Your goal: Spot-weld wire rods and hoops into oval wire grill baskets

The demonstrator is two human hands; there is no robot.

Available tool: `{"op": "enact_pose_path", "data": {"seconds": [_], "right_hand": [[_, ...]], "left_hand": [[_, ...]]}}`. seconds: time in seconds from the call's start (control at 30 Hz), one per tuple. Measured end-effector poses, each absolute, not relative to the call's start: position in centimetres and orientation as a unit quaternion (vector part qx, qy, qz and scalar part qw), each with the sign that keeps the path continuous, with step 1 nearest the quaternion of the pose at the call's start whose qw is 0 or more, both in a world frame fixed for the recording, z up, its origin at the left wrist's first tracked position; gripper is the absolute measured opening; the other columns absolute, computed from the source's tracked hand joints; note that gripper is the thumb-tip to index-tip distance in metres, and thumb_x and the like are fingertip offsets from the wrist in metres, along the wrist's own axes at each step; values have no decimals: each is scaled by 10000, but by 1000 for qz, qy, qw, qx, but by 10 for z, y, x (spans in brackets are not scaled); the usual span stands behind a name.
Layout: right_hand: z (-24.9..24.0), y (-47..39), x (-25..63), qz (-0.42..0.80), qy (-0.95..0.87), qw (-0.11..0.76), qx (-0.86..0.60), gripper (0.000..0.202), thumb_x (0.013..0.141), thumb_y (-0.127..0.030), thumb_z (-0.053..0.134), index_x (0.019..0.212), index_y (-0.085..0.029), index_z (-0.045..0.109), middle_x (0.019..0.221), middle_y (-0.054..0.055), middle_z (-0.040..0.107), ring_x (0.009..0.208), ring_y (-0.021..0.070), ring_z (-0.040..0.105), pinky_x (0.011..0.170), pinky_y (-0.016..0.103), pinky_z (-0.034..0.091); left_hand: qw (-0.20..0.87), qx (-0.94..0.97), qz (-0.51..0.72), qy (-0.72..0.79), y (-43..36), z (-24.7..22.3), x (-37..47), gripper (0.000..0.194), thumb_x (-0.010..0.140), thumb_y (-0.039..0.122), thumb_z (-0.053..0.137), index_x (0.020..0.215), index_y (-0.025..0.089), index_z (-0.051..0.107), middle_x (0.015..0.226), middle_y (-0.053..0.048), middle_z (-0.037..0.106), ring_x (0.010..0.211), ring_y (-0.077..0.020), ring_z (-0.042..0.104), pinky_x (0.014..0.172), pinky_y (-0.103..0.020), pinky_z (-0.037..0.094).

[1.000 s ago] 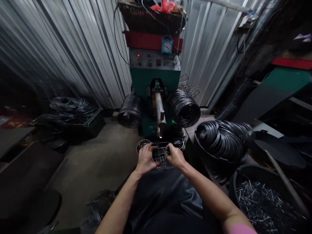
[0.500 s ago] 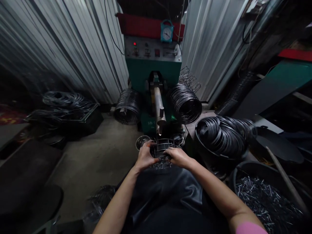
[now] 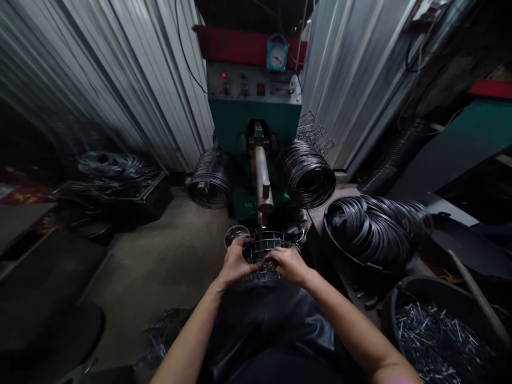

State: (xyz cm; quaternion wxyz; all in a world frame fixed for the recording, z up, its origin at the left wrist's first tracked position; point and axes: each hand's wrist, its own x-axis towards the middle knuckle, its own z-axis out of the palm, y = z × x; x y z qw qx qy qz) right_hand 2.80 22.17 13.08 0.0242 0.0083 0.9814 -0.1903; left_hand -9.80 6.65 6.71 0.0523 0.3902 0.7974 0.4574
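Observation:
A round, open wire basket (image 3: pixel 276 236) of thin metal rods sits in front of me, just below the welding machine's lower arm tip (image 3: pixel 264 220). My left hand (image 3: pixel 235 261) is closed round its left side, fingers over the rim and thumb reaching inward. My right hand (image 3: pixel 291 264) has its fingers pinched together on the basket's near right part. Whether a separate small wire is between those fingers is too dark to tell. Behind the left fingers lies a small round metal piece (image 3: pixel 235 232). A dark leather-like apron (image 3: pixel 272 320) covers my lap below the basket.
The green machine (image 3: pixel 228 117) carries a blue clock (image 3: pixel 277 55). Wire coils hang left (image 3: pixel 210 184) and right (image 3: pixel 310 178) of its arm. On the right stand a tub of wire rings (image 3: pixel 362 229) and a bucket of short rods (image 3: pixel 440 336). A crate of wire (image 3: pixel 148 200) stands left.
The view has shifted slightly, so the machine appears a little lower and further right. My right fingers have moved slightly left, closer to my left thumb. Both hands stay at the basket.

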Motion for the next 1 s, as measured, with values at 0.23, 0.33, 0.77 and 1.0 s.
{"op": "enact_pose_path", "data": {"seconds": [0.23, 0.33, 0.77, 1.0], "right_hand": [[133, 224, 13, -177, 983, 33, 15, 324, 809, -132, 567, 1111, -218, 648, 1077, 50, 674, 990, 191, 629, 772, 255, 461], [136, 226, 6, -165, 985, 30, 23, 313, 817, -143, 562, 1105, -227, 653, 1074, 47, 675, 983, 190, 631, 765, 254, 463], [136, 234, -3, -157, 987, 8, 40, 324, 834, -110, 527, 1111, -227, 648, 1089, 41, 673, 993, 181, 625, 791, 243, 457], [128, 238, -20, -183, 979, -47, 77, 282, 860, -157, 530, 1105, -236, 646, 1153, 50, 650, 1005, 192, 627, 809, 253, 475]], "left_hand": [[52, 384, 472, 792, 68, 63, -114, 656, 488, 271, 818, 1085, 209, 555, 1297, -114, 505, 1219, -331, 468, 1029, -487, 368], [46, 383, 480, 788, 72, 66, -121, 638, 498, 283, 809, 1079, 209, 556, 1286, -108, 506, 1222, -322, 464, 1030, -475, 371], [54, 370, 443, 815, 84, 76, -129, 614, 520, 280, 783, 1089, 220, 557, 1282, -88, 505, 1214, -312, 467, 1020, -461, 378], [69, 332, 460, 820, 99, 77, -147, 631, 476, 288, 808, 1052, 218, 560, 1235, -97, 534, 1166, -336, 495, 988, -487, 391]]}}
